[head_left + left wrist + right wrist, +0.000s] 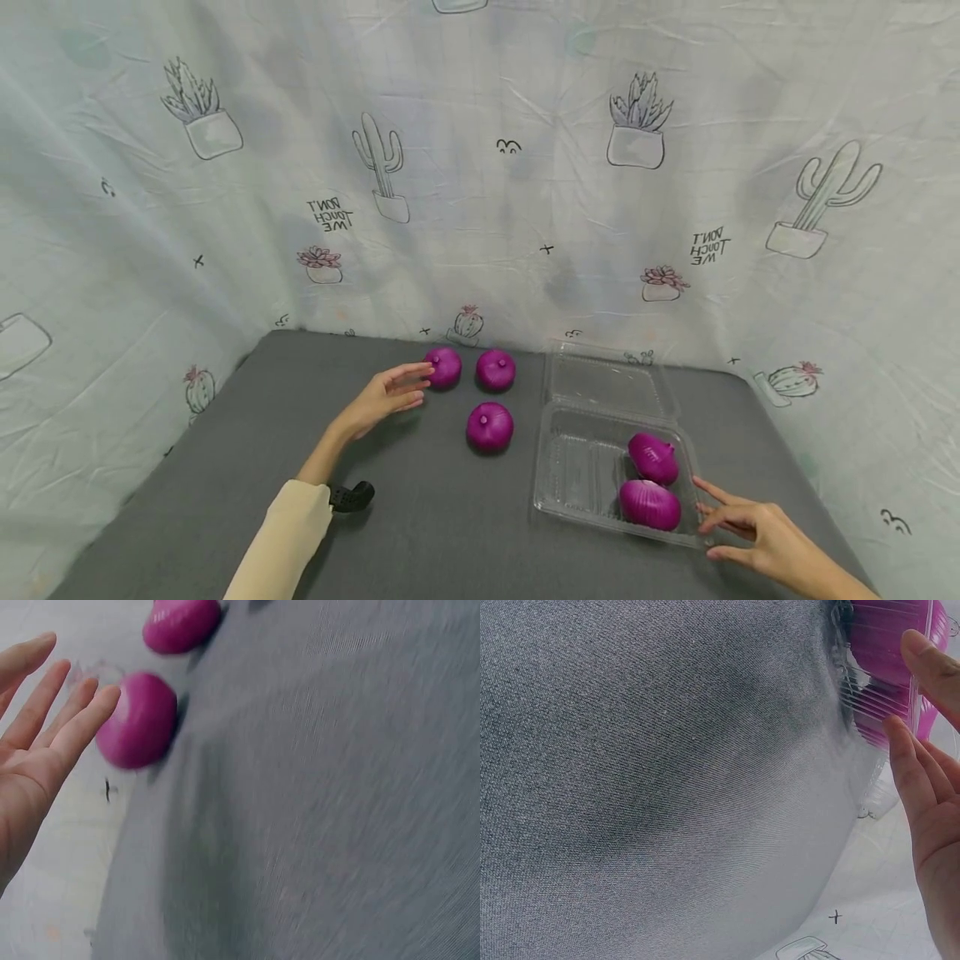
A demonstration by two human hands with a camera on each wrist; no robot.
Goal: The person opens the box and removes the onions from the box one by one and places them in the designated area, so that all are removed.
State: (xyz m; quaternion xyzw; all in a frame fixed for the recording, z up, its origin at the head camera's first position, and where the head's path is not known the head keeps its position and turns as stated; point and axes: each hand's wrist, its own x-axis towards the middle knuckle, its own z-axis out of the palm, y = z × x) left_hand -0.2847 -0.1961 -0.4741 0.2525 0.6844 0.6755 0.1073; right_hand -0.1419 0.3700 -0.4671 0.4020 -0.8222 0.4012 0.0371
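Left hand (382, 397) spread open, fingertips just beside an onion (444, 367) near the table's (225, 467) back edge. Right hand (757, 533) relaxed, touching the clear box's (577, 483) front corner. Risk, likely: round onion nudged, rolling away; light box sliding under pressure.

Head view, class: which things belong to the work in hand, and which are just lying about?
In hand:
- left hand, open, reaching the far-left purple onion
- right hand, open, at the clear plastic clamshell box
- four more purple onions

Lying about:
- small black object
- grey table cover
- cactus-print cloth backdrop
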